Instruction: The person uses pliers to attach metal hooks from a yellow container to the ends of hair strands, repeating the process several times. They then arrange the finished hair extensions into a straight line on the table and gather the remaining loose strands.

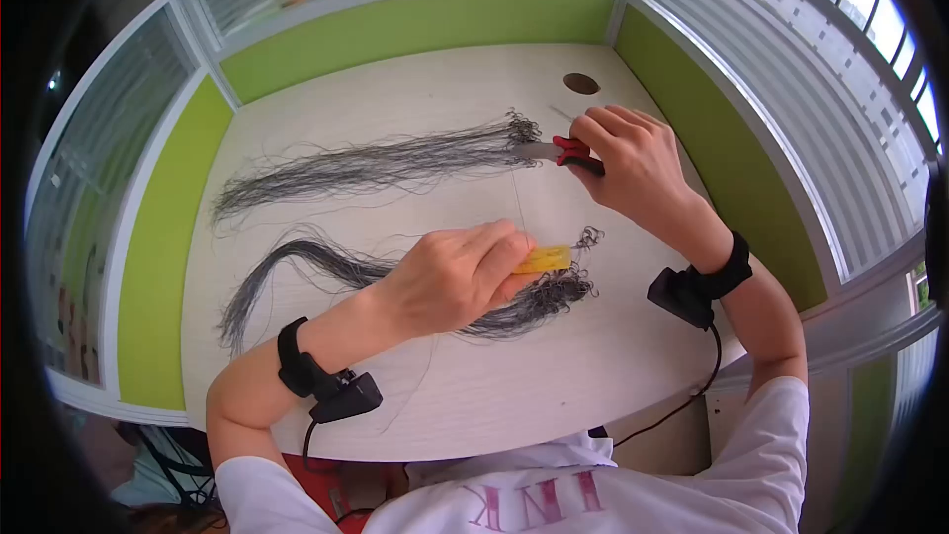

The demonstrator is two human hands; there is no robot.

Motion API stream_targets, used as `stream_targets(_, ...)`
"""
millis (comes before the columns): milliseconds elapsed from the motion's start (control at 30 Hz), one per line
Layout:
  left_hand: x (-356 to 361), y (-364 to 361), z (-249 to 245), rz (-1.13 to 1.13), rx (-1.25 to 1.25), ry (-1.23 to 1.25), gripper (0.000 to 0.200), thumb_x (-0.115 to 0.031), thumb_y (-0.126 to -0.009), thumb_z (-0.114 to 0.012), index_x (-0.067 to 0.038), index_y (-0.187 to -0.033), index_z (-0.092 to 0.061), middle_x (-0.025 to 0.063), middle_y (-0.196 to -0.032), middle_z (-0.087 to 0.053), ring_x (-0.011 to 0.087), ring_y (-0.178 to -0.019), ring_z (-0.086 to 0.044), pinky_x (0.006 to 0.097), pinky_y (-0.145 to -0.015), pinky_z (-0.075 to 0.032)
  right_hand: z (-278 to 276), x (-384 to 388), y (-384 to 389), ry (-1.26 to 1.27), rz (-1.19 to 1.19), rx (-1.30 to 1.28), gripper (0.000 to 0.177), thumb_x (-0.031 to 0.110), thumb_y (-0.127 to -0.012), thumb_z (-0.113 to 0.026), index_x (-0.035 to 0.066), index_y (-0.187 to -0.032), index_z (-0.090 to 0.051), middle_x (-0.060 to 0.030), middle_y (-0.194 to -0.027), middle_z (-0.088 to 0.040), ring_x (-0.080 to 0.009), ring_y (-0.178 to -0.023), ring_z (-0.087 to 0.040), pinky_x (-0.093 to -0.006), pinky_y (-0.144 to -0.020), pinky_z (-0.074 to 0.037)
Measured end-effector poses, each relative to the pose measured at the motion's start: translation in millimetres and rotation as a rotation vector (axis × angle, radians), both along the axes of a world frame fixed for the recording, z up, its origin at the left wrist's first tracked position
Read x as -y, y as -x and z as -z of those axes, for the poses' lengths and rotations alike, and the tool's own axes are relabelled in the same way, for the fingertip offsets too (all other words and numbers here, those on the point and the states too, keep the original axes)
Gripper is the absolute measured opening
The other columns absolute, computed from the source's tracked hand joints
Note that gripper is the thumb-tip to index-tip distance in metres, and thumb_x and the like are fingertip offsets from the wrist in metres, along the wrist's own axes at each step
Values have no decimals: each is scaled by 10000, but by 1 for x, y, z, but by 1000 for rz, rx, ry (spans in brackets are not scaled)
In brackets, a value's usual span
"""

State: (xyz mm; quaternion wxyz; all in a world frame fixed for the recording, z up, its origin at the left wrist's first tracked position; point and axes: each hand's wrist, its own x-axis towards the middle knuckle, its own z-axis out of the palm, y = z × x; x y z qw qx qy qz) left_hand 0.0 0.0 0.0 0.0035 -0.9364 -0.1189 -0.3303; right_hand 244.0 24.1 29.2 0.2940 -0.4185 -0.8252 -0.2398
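Note:
My right hand [633, 153] is closed around a hand tool with red and black handles [576, 153]. Its flat grey metal tip points left over the curled right end of a long bundle of thin dark strands [376, 160]. My left hand [450, 277] grips a small yellow rectangular piece [546, 259] that sticks out to the right of the fingers. Beneath that hand lies a second bundle of dark strands [529, 311], partly hidden by it, with tangled curls at its right end. A small curled tuft [590, 237] shows just beyond the yellow piece.
The pale desk [474, 391] has low green partitions [425, 28] with glass above at the back and sides. A round cable hole [581, 84] is near the back right corner. Straps with black boxes [346, 398] sit on both wrists, and a cable [682, 405] hangs over the front edge.

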Motion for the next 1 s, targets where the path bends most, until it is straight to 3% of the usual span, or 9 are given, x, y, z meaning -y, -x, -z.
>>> stream_targets(100, -3, 3, -16, -215, 303, 92, 210, -211, -938, -619, -14, -944, -547, 103, -760, -576, 207, -574, -595, 324, -512, -494, 18, 19, -6, 159, -55, 80, 292, 162, -655, -803, 89, -813, -568, -8, -743, -570, -200, -706, -583, -340, -630, -474)
stream_targets(167, -20, 24, -26, -476, 224, 312, 211, -192, -963, -580, 15, -994, -552, 103, -666, -515, 190, -535, -513, 318, -505, -404, 17, 32, 3, 159, -80, 47, 286, 158, -650, -805, 92, -798, -570, -3, -734, -559, -188, -685, -562, -326, -603, -454)
stream_targets(200, -26, 29, -21, -504, 197, 288, 197, -178, -974, -558, 17, -993, -549, 104, -648, -521, 188, -537, -513, 309, -499, -393, 12, 38, 7, 124, -120, 28, 290, 150, -633, -809, 96, -786, -568, 1, -725, -545, -176, -670, -544, -311, -576, -429)
stream_targets(333, -26, 22, 3, -489, 174, 259, 191, -178, -959, -578, 9, -991, -561, 114, -702, -564, 213, -545, -535, 322, -506, -414, -10, 47, 13, -16, -123, 76, 317, 148, -598, -811, 97, -778, -556, 9, -733, -541, -164, -669, -537, -301, -574, -415)
stream_targets(400, -19, 14, 9, -373, -4, 175, 191, -171, -936, -604, 9, -992, -575, 121, -776, -602, 251, -566, -561, 329, -515, -439, -15, 36, 12, -64, -85, 69, 315, 149, -603, -812, 96, -780, -557, 9, -735, -542, -164, -669, -536, -302, -571, -414)
stream_targets(500, -7, 4, 12, -178, 30, 287, 173, -151, -916, -620, 4, -983, -584, 117, -835, -615, 287, -593, -576, 334, -525, -459, -10, 18, 8, -131, -18, 80, 295, 160, -637, -806, 92, -792, -564, 2, -736, -552, -171, -675, -548, -309, -572, -428)
stream_targets(533, -6, 3, 11, -143, 88, 342, 188, -167, -911, -639, 3, -969, -582, 108, -779, -614, 236, -552, -564, 314, -508, -448, 0, 12, 7, -81, -9, 77, 288, 166, -652, -803, 90, -800, -568, -2, -736, -558, -177, -680, -556, -315, -579, -443)
stream_targets(767, -4, 14, 14, -226, 215, 647, 306, -294, -846, -731, -18, -828, -600, 97, -610, -601, 190, -470, -568, 289, -442, -437, 31, 7, 18, 140, 3, -13, 267, 181, -695, -780, 77, -834, -578, -24, -737, -584, -210, -710, -602, -371, -584, -495)
stream_targets(1000, -9, 13, 21, -146, 170, 220, 292, -297, -822, -746, -55, -759, -596, 35, -585, -556, 171, -441, -534, 288, -399, -404, 38, 11, 27, 177, -9, -73, 233, 159, -694, -769, 78, -815, -587, -25, -729, -592, -221, -700, -605, -375, -580, -493)
